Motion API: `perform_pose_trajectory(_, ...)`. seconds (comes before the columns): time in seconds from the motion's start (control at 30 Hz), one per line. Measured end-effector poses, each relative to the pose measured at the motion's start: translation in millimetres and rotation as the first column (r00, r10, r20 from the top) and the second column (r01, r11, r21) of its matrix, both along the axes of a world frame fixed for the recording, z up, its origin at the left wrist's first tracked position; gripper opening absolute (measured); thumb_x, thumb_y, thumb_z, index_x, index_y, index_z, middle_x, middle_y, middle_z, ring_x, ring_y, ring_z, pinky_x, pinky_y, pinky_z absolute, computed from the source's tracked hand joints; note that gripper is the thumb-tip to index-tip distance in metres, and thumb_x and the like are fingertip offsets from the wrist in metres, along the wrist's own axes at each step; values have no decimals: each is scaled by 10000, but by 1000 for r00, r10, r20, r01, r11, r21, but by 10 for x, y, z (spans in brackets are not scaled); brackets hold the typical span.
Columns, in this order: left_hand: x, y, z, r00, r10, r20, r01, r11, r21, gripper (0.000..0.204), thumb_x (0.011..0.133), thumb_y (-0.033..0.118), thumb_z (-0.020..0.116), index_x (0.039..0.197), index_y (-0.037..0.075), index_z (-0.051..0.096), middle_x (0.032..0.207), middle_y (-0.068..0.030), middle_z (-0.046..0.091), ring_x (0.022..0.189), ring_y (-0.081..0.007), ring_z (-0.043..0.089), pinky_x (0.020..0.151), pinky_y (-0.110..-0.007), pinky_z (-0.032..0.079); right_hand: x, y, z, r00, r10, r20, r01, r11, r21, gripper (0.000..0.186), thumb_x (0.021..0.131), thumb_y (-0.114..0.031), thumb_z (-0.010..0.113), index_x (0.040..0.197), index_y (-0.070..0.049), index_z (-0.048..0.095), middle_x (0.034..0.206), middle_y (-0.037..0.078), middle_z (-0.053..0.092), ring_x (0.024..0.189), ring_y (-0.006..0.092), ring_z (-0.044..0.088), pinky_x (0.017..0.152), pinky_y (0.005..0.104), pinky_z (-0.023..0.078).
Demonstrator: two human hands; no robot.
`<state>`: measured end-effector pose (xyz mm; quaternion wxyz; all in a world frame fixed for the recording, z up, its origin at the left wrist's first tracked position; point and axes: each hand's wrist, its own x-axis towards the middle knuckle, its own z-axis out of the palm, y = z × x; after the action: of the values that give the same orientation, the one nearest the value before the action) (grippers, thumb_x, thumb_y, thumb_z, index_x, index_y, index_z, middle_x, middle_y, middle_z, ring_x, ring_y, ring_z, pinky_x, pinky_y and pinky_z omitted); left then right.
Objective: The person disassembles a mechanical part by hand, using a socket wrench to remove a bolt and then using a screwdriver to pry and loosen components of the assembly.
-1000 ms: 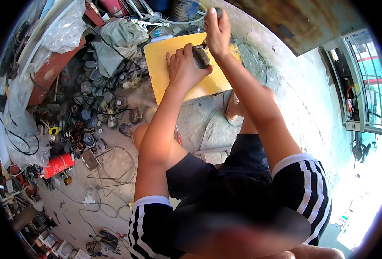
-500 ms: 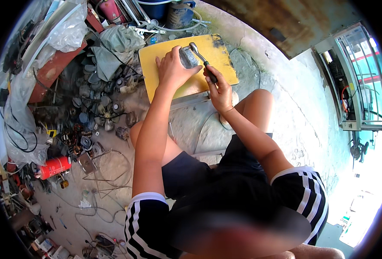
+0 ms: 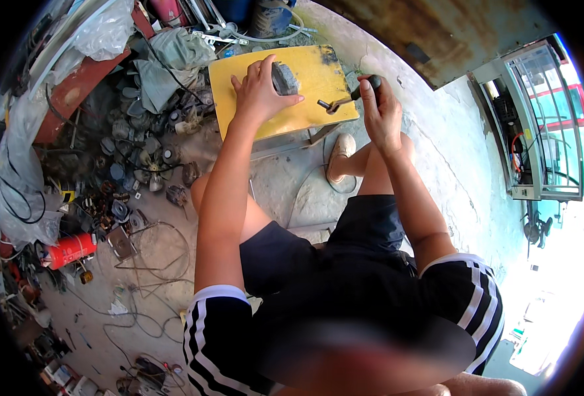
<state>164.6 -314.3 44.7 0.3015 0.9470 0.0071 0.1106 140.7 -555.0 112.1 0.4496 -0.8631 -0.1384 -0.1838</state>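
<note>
The left hand [image 3: 260, 92] lies on the yellow board [image 3: 318, 76], fingers spread and curled around a grey, roughly round metal part [image 3: 284, 78], pinning it against the board's surface; the thumb points toward the right side of the part. The right hand [image 3: 382, 117] is closed in a fist around the dark handle of a hammer [image 3: 348, 99], whose metal head hangs just above the board's near right edge, apart from the grey part. The hammer's shaft runs slantwise from the fist down toward the left. The board itself sits on what looks like a low stand, though its underside is mostly hidden by the forearm and the board's own edge. Below the right hand, a foot in a pale shoe [image 3: 338, 155] rests on the concrete floor [image 3: 305, 198], close to the board's near corner. To the left of the board, a heap of dark metal scrap [image 3: 133, 152] spreads across the ground, with a crumpled grey cloth [image 3: 173, 63] lying at its upper end, near the board's left edge. Farther down on the left, well apart from both hands, a red cylinder [image 3: 67, 251] lies on its side among loose wires [image 3: 147, 277].
</note>
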Motion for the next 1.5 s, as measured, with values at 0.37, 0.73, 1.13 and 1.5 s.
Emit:
perform_pose_trajectory(0.37, -75, 187, 17, 999, 0, -42, -3, 998, -65, 995, 608, 524, 848, 1445, 175, 439, 1434, -101, 505, 1336, -326, 464, 1124, -678, 164, 564, 362, -86, 889, 456, -45, -346, 733, 586, 251, 1083, -262, 405, 1210, -54, 467, 960, 34, 505, 850, 134, 534, 842, 330, 494)
perform_pose_trajectory(0.73, -72, 205, 48, 999, -12, -42, 9, 997, -75, 981, 590, 503, 870, 1422, 173, 470, 1394, -84, 551, 1308, -303, 492, 1113, -699, 172, 849, 648, -130, 813, 568, -125, -332, 629, 703, 227, 1089, -279, 385, 1185, -84, 450, 925, 22, 451, 829, 141, 425, 811, 314, 431)
perform_pose_trajectory(1.13, 32, 273, -49, 988, -150, -28, 137, 951, -277, 864, 588, 449, 882, 1278, 86, 510, 1268, -136, 622, 1222, -306, 562, 1131, -597, 221, 1417, 1060, -66, 637, 529, -560, -124, 788, 602, 259, 1063, -305, 466, 1079, -55, 534, 834, 3, 502, 725, 95, 500, 677, 255, 492)
perform_pose_trajectory(1.5, 52, 175, -75, 971, -210, 115, 234, 932, -277, 783, 578, 372, 884, 1196, 46, 530, 1162, -195, 633, 1104, -361, 573, 996, -450, 408, 1757, 1143, -502, 493, 346, -798, 212, 842, 496, 299, 991, -329, 588, 809, -93, 578, 617, -15, 519, 504, 108, 495, 477, 247, 465)
